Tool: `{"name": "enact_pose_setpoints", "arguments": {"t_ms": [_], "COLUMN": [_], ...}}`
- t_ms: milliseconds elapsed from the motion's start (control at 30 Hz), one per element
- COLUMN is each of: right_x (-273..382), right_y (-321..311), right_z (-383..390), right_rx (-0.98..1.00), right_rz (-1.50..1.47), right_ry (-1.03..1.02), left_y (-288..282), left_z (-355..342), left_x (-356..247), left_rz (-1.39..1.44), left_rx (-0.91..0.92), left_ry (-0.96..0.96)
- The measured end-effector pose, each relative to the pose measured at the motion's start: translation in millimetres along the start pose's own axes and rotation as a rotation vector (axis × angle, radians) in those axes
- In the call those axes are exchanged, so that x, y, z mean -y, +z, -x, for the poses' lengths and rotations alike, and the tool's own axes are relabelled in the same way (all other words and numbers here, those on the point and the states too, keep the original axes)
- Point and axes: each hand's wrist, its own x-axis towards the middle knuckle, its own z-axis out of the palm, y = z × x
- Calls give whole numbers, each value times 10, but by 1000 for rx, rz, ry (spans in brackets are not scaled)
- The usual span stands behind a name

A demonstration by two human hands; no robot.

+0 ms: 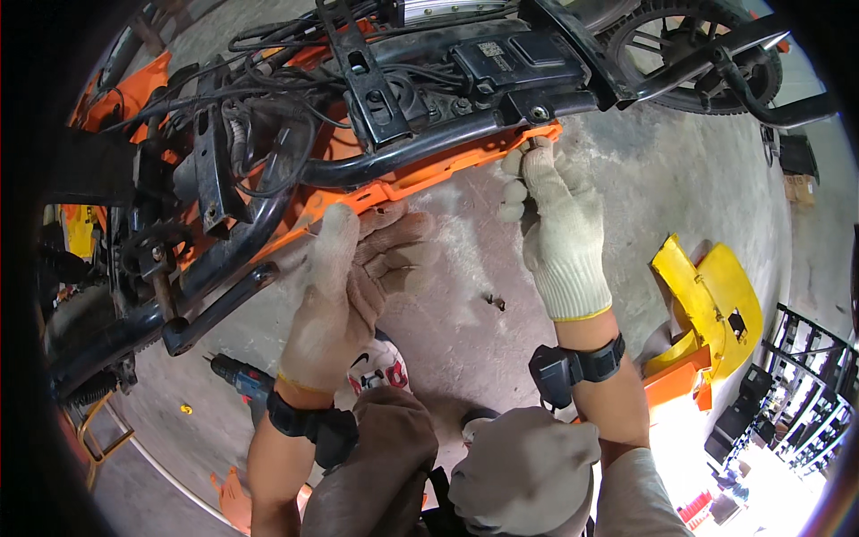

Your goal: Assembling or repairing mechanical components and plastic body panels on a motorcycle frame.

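Note:
A long orange plastic panel (429, 172) runs along the underside of a black tubular vehicle frame (394, 154). My right hand (566, 210), in a cream knit glove, grips the panel's right end with its fingertips, its other fingers curled. Below the panel's middle is my left hand (344, 277), in a similar, dirtier glove. Its thumb reaches the panel's lower edge, and its fingers are half bent and spread apart. Whether those fingers press on the panel's underside is hard to tell. Above the panel sits a black box-shaped unit (519, 58) on the frame.
Bundled black cables (268, 80) cross the frame. A spoked wheel with a knobbly tyre (689, 54) stands at upper right. Yellow body panels (716, 304) lie on the floor at right, beside an orange piece (677, 385). A cordless drill (246, 380) is left of my foot.

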Motion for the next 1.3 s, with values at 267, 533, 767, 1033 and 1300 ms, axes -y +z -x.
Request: {"name": "enact_pose_setpoints", "arguments": {"t_ms": [267,533,767,1033,1300], "right_x": [9,151,155,139,269], "right_y": [-16,127,233,156,118], "right_z": [-13,160,206,158,75], "right_rx": [-45,-111,-167,-237,-59], "right_rz": [105,305,235,743,753], "right_ry": [-97,-226,-105,-246,-162], "left_y": [14,28,27,17,-3], "left_z": [-22,-19,-16,-14,-13], "left_x": [-38,-87,-66,-75,-106], "left_rz": [105,119,98,51,89], "left_rx": [-81,-113,-138,-124,-116], "left_ry": [66,55,63,91,91]}}
